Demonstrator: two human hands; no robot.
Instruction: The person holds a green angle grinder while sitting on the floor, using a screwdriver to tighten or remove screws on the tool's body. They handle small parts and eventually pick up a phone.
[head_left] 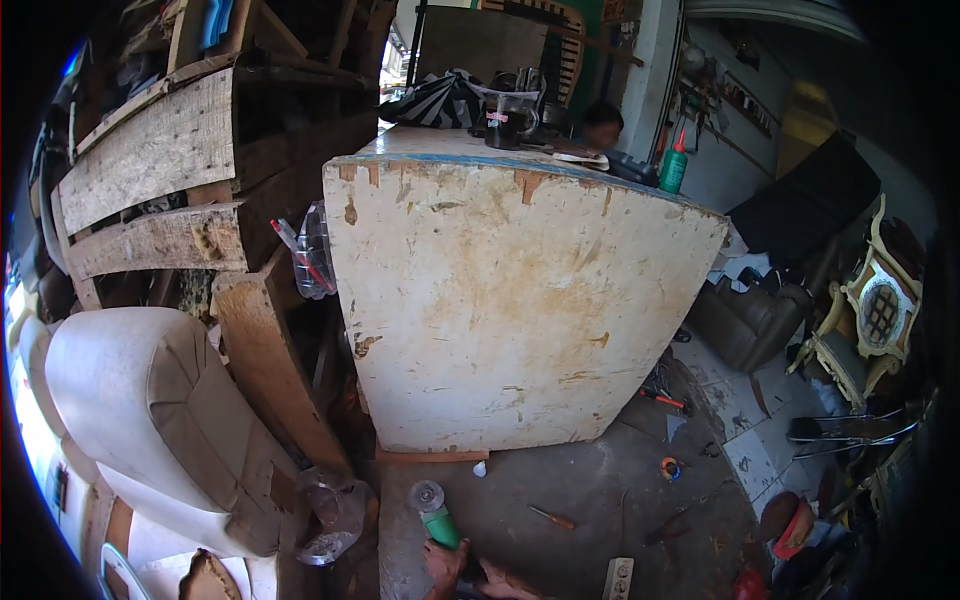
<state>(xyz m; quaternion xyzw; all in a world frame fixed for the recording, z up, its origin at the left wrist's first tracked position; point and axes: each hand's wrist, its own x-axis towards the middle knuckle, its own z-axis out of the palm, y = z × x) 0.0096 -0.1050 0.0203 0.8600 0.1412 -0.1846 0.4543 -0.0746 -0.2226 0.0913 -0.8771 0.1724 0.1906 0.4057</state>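
A green angle grinder (pixel 438 524) with a pale round disc at its far end is near the bottom middle of the head view, over the dark floor. My left hand (pixel 446 566) is closed around the near part of its body. Just right of it, my right hand (pixel 505 583) shows only partly at the lower edge. Its fingers are too unclear to read, and I see nothing in it. A screwdriver (pixel 553 517) with a brown handle lies on the floor to the right, and a white power strip (pixel 619 578) lies farther right near the lower edge.
A large worn white box-like table (pixel 520 320) stands ahead, with a dark-filled jug (pixel 508 120) and green bottle (pixel 673 167) on top. A beige car seat (pixel 170 420) and wooden frames (pixel 155 145) crowd the left. An ornate chair (pixel 870 310) stands right. A person (pixel 602 128) is behind the table.
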